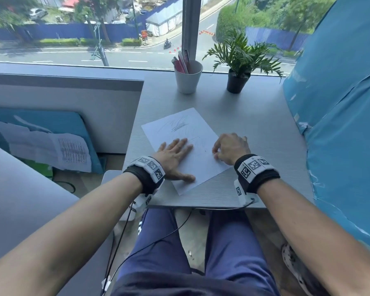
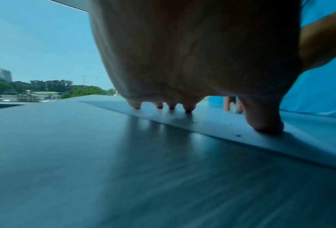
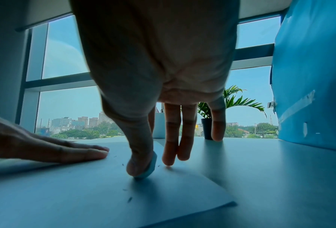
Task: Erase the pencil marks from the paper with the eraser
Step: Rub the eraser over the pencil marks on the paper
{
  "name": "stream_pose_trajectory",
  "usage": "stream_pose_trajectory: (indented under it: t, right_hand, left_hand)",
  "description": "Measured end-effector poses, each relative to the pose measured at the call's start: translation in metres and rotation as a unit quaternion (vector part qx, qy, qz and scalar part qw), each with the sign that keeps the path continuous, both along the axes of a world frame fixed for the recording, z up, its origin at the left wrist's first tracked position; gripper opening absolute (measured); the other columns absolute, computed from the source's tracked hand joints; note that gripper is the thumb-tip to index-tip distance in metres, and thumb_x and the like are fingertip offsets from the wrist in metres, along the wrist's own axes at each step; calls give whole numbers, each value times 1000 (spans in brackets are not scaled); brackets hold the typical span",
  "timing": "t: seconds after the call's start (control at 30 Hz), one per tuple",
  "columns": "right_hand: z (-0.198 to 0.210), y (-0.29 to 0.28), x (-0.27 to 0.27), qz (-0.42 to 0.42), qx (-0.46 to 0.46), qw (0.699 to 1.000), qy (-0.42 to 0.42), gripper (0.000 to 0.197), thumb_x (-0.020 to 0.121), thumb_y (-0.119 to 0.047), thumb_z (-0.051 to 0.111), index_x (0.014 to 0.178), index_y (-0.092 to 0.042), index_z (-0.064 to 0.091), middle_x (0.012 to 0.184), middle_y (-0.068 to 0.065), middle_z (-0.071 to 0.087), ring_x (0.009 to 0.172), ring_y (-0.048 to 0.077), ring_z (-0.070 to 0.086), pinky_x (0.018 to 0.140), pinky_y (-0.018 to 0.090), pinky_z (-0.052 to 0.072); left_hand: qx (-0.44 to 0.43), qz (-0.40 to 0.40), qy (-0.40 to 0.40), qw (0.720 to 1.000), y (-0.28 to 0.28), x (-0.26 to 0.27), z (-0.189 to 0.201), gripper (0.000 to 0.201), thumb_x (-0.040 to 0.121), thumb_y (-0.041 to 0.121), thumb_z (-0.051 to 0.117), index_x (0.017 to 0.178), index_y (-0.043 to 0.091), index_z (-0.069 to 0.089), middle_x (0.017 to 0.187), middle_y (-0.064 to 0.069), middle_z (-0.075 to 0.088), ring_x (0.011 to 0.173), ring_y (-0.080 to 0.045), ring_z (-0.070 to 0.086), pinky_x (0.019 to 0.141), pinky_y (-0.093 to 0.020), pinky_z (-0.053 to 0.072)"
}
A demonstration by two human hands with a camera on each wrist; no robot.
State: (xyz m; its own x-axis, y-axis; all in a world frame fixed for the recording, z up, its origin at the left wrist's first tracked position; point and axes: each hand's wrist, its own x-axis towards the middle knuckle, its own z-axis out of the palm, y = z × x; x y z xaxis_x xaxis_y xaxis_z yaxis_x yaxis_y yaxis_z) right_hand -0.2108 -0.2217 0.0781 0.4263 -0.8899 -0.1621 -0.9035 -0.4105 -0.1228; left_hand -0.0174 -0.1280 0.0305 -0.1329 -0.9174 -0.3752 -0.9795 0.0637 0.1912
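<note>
Paper: a white sheet (image 1: 203,159) lying flat and skewed on the grey desk (image 1: 254,124), under both hands.
Pencil marks: faint grey scribbles (image 1: 177,126) on the far part of the sheet, beyond the fingertips of both hands; lighter strokes (image 1: 201,142) lie between the two hands.
Eraser: a small pale blue piece (image 3: 150,167) with a rounded lower end, pinched between the right thumb and forefinger, its tip down on the sheet near the sheet's right edge. Most of it is hidden by the thumb.
Crumbs: a few dark specks (image 3: 129,199) on the sheet just on the wrist side of the eraser.
Right hand: (image 1: 231,148) thumb and forefinger closed on the eraser, the other fingers (image 3: 172,138) pointing down beside it, nearly straight.
Left hand: (image 1: 174,158) spread flat, palm down, on the near left part of the sheet; in the left wrist view its fingertips (image 2: 188,108) and thumb press the paper. It grips nothing.
Beyond the hands: a white cup (image 1: 188,79) holding pens and a potted plant (image 1: 238,67) stand at the desk's far edge by the window.
Right of the right hand: a blue covered panel (image 1: 340,114).
</note>
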Motion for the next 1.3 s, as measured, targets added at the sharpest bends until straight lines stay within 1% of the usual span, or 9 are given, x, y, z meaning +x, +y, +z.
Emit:
stream_pose_trajectory:
  t: [0.2,0.27,0.4,0.57,0.67,0.8,1.0,1.2,1.3]
  right_hand:
    - [6,-15,10,-13,-15,999,-26,14,77,-14,72,86,-23,76,96,4,70,89,27,68,86,32,51]
    - [5,-19,15,-12,22,997,-78,12,70,-21,81,80,-22,75,89,3,71,84,22,68,80,30,55]
    - [-2,-28,21,-3,64,987,-149,12,65,-23,84,74,-19,77,73,0,71,77,17,68,74,27,55]
    - [-13,-6,21,48,100,980,-165,14,69,-24,85,79,-15,79,76,-1,70,73,10,63,74,23,54]
    - [-10,0,21,75,113,979,-151,15,70,-23,84,81,-15,80,79,0,73,72,8,64,73,19,52]
    - [-1,-21,21,-14,82,978,-193,11,71,-20,82,80,-14,80,77,0,74,73,9,66,72,17,49]
    - [-7,21,24,85,157,973,-144,9,68,-18,86,73,-15,78,64,-8,65,58,3,60,56,16,47]
    - [-3,-23,19,-25,86,974,-208,10,70,-19,81,78,-14,80,67,-3,69,58,2,56,65,17,48]
    - [-9,3,21,-4,99,973,-209,6,71,-17,81,76,-14,79,71,-2,71,60,4,58,56,9,42]
  left_hand:
    - [-96,2,-38,995,-6,-8,15,113,52,86,70,141,23,40,148,-6,34,134,-28,34,111,-47,33]
    - [-85,18,3,996,-9,-6,11,114,48,81,77,138,21,40,151,-5,30,138,-27,32,114,-48,29]
    - [-37,34,93,994,-11,-1,4,123,52,69,85,152,29,26,166,-3,4,153,-24,3,121,-59,3]
    - [36,27,64,997,-20,-2,2,137,53,72,83,158,42,0,165,3,-21,151,-20,-21,118,-60,-12]
    - [41,28,66,997,-21,-1,1,139,52,74,83,157,44,-2,164,5,-23,150,-18,-24,117,-60,-14]
    - [40,29,74,996,-20,0,0,138,51,73,83,157,44,-1,165,6,-22,150,-17,-24,116,-59,-16]
    - [42,30,74,996,-20,0,2,141,51,73,84,157,41,-5,163,6,-25,149,-16,-26,117,-59,-17]
    - [39,25,72,996,-20,0,3,138,52,73,83,157,44,-3,164,6,-23,150,-17,-24,115,-58,-18]
    - [40,26,76,996,-20,0,0,140,51,75,82,157,44,-4,164,7,-24,149,-16,-26,114,-57,-20]
